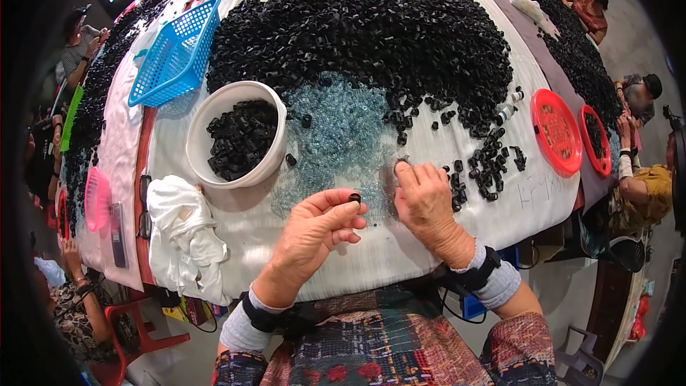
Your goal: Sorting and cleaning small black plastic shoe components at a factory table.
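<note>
My left hand [311, 232] is closed, pinching a small black plastic piece [355, 199] between thumb and forefinger above the table. My right hand [432, 207] is beside it, fingers bent down and drawn together at the table surface, at the right edge of a spread of small clear bluish rings [336, 125]. What lies under its fingertips is too small to make out. Behind the rings rises a large heap of black plastic pieces [357, 32]. Several loose black pieces [489, 171] lie just right of my right hand.
A white bowl [196, 150] of black pieces stands left of the rings, with a blue basket [161, 71] behind it. A white cloth [182, 236] lies at the near left, a red plate [557, 132] at the right. Other people sit at neighbouring tables on both sides.
</note>
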`<state>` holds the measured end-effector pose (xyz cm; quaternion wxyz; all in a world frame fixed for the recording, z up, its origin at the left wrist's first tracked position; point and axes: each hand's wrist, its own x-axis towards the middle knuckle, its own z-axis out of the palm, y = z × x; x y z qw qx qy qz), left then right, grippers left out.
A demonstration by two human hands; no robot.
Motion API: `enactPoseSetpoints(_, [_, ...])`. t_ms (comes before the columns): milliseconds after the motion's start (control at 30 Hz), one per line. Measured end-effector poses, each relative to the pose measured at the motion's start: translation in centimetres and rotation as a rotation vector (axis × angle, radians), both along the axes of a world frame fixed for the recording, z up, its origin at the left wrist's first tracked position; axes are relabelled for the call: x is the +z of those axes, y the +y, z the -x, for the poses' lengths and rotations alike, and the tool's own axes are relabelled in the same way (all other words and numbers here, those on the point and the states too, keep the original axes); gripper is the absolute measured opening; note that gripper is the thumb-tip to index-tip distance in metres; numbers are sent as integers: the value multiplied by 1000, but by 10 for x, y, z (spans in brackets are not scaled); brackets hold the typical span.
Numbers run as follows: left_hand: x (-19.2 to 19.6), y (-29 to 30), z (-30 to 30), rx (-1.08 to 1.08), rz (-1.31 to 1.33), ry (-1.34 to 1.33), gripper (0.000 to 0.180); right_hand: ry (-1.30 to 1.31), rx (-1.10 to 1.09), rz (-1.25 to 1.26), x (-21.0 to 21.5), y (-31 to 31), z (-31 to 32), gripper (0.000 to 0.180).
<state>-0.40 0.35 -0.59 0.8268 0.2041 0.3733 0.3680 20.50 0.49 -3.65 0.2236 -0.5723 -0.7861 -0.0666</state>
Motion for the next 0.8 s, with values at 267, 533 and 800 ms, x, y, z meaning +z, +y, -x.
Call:
enactPoseSetpoints(267, [7, -3, -9, -35, -288, 196, 20, 654, 256, 178, 56, -8, 2, 38])
enactPoseSetpoints(533, [7, -6, -16, -11, -447, 262, 22, 303, 431, 195, 80, -12, 8, 26])
enactPoseSetpoints(800, [5, -8, -16, -44, -406, 186, 19, 441, 443, 241, 76, -16, 7, 27])
